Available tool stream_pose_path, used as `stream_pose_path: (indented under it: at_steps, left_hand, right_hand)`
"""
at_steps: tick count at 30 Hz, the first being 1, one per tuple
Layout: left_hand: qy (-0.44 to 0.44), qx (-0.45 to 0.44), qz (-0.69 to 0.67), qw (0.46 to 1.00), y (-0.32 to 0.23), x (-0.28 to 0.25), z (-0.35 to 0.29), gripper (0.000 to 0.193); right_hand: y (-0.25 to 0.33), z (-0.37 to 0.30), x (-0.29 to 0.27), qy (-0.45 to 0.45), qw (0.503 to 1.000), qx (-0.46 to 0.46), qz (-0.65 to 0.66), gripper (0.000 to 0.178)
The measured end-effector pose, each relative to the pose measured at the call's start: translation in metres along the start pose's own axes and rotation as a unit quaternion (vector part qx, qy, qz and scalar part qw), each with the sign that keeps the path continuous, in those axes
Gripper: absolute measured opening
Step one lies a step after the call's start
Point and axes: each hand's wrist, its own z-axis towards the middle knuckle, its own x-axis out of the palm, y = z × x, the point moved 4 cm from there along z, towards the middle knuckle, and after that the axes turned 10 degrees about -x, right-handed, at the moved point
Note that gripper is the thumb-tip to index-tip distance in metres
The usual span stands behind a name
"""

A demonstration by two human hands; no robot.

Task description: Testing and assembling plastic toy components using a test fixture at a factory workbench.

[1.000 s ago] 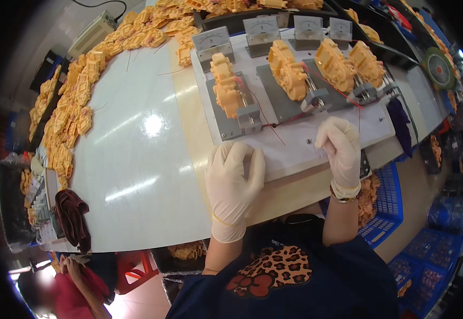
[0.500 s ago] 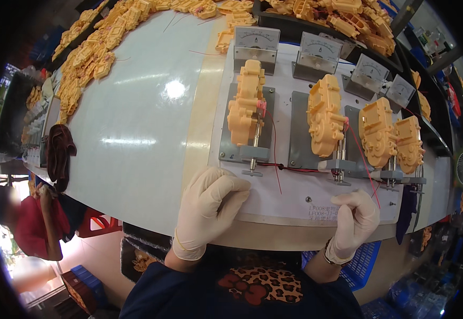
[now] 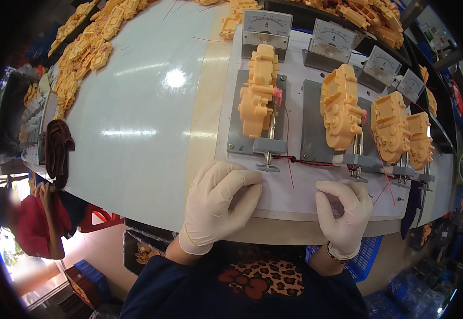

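White gloves cover both of my hands. My left hand (image 3: 219,204) is curled at the front edge of the table, thumb and forefinger tips close together, with nothing visible in it. Just beyond it is the metal handle (image 3: 267,167) of the leftmost clamp fixture, where a yellow plastic gearbox housing (image 3: 257,111) with a pink part and thin red wire is seated. My right hand (image 3: 346,215) is loosely curled below the second fixture's clamp handle (image 3: 357,175), showing nothing held; its shadowed palm is hard to see. That fixture also carries a yellow housing (image 3: 341,111).
Two more yellow housings (image 3: 391,127) sit in fixtures at the right, with analog meters (image 3: 267,29) behind the row. Heaped housings (image 3: 90,50) line the far left and fill a black bin at the back. A brown cloth (image 3: 57,149) lies left; another person (image 3: 35,220) sits beyond.
My right hand has moved left along the board's front, its fingers turning toward the second fixture. My left hand stays curled near the first clamp. The whole view has shifted slightly.
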Motion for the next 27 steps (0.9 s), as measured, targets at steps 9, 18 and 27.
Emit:
stream_pose_path:
  at_steps: [9, 18, 27]
  left_hand:
    - [-0.002, 0.021, 0.006, 1.0, 0.0013, -0.0013, 0.0023, 0.022]
    - [-0.011, 0.038, 0.002, 0.999, 0.0021, 0.0006, 0.0024, 0.022]
    - [-0.012, 0.038, 0.003, 0.999, 0.001, -0.0019, 0.004, 0.022]
  right_hand:
    - [0.0029, 0.0008, 0.0005, -0.009, 0.999, -0.024, -0.036, 0.018]
    - [-0.0009, 0.0, -0.0002, 0.004, 1.0, -0.003, -0.009, 0.019]
    - [0.0003, 0.0013, -0.0011, -0.005, 1.0, 0.01, -0.011, 0.019]
